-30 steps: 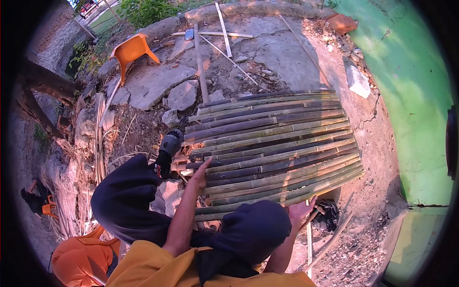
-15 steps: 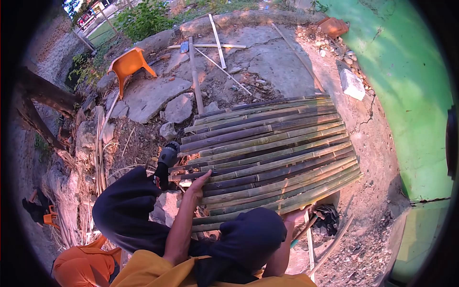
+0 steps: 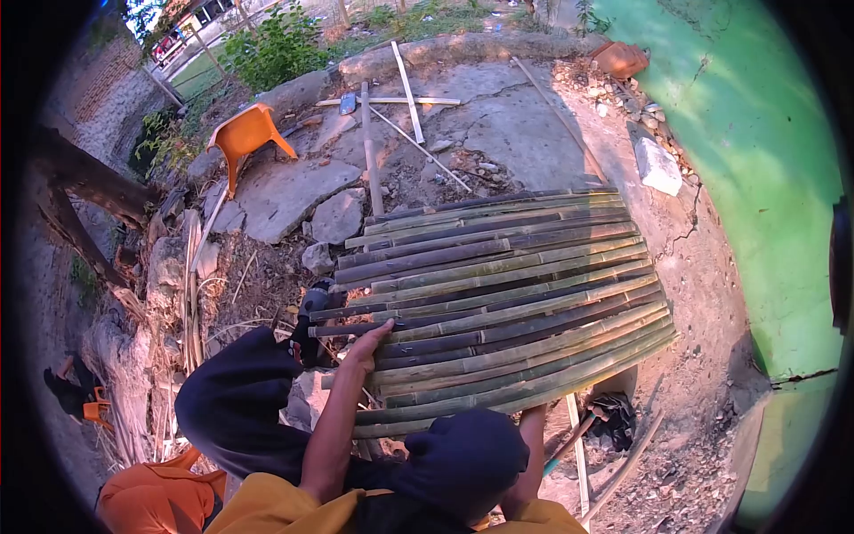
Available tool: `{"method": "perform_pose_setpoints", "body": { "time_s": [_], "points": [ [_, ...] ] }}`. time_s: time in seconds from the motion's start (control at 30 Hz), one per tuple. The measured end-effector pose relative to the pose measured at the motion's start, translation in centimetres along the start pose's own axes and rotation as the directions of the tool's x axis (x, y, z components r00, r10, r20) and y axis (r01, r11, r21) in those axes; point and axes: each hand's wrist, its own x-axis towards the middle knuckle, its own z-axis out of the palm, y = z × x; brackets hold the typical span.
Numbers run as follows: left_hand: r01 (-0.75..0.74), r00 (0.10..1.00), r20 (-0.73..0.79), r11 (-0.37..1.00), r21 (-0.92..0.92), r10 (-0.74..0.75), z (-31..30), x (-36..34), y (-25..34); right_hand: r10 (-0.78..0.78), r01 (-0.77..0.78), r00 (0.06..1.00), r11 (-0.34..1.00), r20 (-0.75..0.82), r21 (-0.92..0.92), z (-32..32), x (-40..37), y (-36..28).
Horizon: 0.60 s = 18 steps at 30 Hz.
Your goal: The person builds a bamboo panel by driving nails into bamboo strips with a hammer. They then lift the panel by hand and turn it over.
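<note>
A panel of split bamboo slats [image 3: 525, 307], green and dark brown, lies in front of me with its slats running left to right. My left hand [image 3: 366, 345] grips its left edge, the thumb on top of a slat and the other fingers hidden. My right forearm [image 3: 532, 436] reaches up to the near edge of the panel, and the hand itself is out of sight beneath the slats. My dark-clothed knees stand close to the near side, and a foot in a dark shoe [image 3: 315, 301] rests by the left ends.
An orange plastic chair [image 3: 246, 138] stands at the far left. Loose wooden strips [image 3: 409, 93] lie on cracked concrete beyond the panel. A white block [image 3: 656, 165] sits by the green wall [image 3: 738, 178]. A black crumpled item [image 3: 612, 416] and sticks lie at the near right.
The view has shifted slightly. My right knee is lower, and more of my right forearm shows at the panel's near edge. My left hand keeps its place on the slats.
</note>
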Motion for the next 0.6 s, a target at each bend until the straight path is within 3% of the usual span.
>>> {"method": "perform_pose_setpoints", "body": {
  "time_s": [0.33, 0.53, 0.6],
  "points": [
    [-0.020, 0.998, -0.054, 0.999, 0.044, 0.022, 1.2, -0.1, 2.7, 0.137, -0.133, 0.990, 0.984, 0.024, -0.114, 0.0, -0.8, 3.5],
    [-0.026, 1.000, 0.002, 0.997, 0.079, 0.026, 0.5, -0.1, 4.0, 0.262, -0.249, 0.965, 0.944, 0.031, -0.217, -1.4, -3.0, 6.3],
    [-0.022, 0.998, 0.059, 1.000, 0.017, 0.021, 0.9, -1.2, 5.0, 0.310, -0.290, 0.950, 0.921, 0.037, -0.261, -1.8, -3.9, 7.3]
  ]
}}
